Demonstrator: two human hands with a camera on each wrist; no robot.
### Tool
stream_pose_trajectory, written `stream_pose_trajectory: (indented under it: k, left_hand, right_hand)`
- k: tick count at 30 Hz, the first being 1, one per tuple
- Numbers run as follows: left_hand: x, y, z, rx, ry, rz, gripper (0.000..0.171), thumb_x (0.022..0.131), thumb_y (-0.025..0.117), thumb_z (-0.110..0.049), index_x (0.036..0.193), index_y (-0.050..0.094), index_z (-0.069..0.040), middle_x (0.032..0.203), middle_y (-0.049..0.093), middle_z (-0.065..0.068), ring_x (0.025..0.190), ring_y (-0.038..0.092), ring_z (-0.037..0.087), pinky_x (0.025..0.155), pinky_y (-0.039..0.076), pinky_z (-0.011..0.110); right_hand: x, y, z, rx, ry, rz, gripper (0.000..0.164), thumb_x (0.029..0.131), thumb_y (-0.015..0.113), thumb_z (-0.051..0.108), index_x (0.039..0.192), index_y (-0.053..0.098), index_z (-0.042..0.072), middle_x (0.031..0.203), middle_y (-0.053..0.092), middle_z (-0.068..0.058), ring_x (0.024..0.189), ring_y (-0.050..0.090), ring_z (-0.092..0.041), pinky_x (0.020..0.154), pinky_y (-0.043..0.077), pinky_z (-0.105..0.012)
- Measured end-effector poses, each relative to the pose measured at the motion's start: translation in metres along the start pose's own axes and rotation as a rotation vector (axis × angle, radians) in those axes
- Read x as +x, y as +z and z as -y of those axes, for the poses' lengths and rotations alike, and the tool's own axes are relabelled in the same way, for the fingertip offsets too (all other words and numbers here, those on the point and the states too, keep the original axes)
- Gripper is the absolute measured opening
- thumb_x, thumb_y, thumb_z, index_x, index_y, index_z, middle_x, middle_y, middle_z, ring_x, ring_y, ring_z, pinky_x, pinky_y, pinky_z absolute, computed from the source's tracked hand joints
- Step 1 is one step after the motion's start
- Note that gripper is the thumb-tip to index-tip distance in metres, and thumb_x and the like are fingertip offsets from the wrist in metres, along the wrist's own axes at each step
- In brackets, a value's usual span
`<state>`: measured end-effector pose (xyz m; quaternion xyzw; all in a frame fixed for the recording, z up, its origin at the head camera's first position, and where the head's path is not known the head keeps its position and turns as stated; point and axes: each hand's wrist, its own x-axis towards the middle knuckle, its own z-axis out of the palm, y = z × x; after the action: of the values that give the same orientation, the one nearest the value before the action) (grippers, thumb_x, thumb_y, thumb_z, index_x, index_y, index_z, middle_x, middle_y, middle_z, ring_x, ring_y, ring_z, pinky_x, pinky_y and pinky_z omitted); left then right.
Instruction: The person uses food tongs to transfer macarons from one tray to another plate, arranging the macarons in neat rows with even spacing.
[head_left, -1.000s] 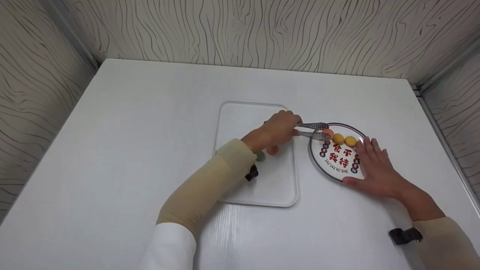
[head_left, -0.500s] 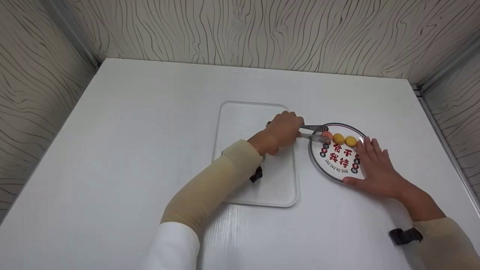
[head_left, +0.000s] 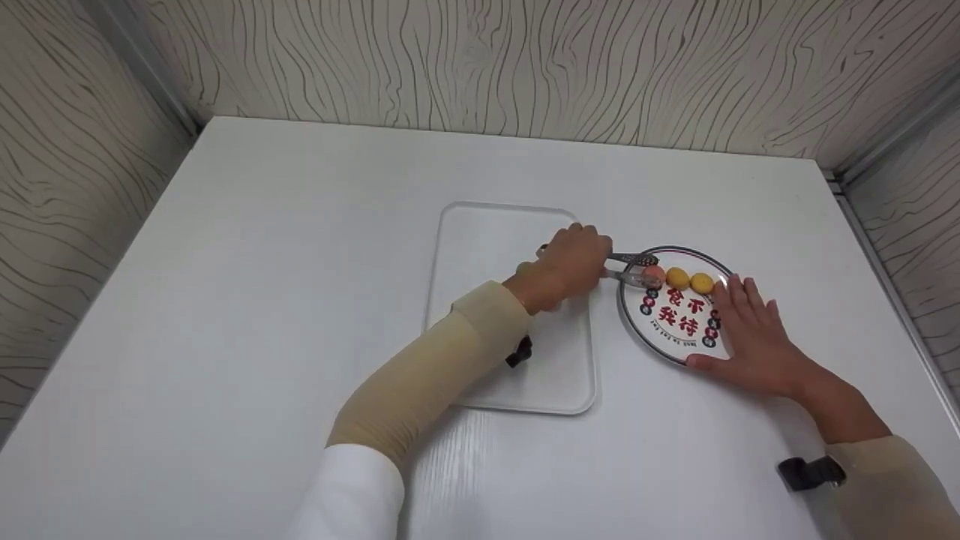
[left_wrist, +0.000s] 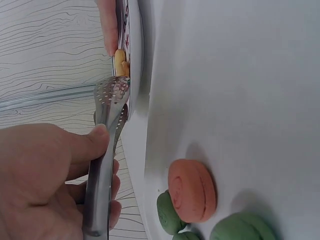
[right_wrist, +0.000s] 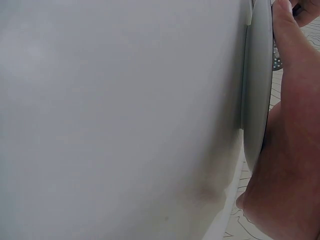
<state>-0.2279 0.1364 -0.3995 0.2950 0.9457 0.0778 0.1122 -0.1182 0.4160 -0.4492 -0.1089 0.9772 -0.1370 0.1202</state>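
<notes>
My left hand [head_left: 574, 262] grips metal tongs [left_wrist: 100, 185] with perforated tips. Those tips reach over the left rim of a round plate [head_left: 646, 327] and lie on either side of an orange-pink macaron [head_left: 653, 275]. Two yellow macarons [head_left: 689, 280] sit in a row beside it, above red printed characters. On the plate's right rim rests my right hand [head_left: 757, 345], fingers straight and thumb at the edge. Below the left hand, in the left wrist view, an orange macaron [left_wrist: 191, 191] and several green macarons [left_wrist: 242, 227] lie on the tray.
The white rectangular tray [head_left: 480, 240] stands left of the plate, partly covered by the left forearm. Both are on a white table [head_left: 262, 300], with wood-grain patterned panels [head_left: 465, 67] along its back and sides.
My left hand has shifted slightly to the right, its tongs staying around the orange-pink macaron, which has moved a little toward the front. The right hand and the plate have kept still.
</notes>
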Motion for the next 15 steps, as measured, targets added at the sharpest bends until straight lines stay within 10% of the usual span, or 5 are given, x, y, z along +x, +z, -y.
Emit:
stream_pose_trajectory:
  k: [15]
  left_hand:
    - [0.0026,0.0027,-0.0084,0.069,0.005,-0.037,0.034,0.103,0.063,-0.030,0.133,0.065,-0.014,0.122,0.065,0.001,0.115,0.055,0.017,0.103,0.044,0.031]
  right_hand:
    - [-0.0002,0.0001,-0.0005,-0.008,-0.015,-0.014,0.123,0.088,0.070,0.060,0.157,-0.004,-0.010,0.163,-0.011,-0.035,0.149,-0.017,-0.050,0.113,-0.005,-0.074]
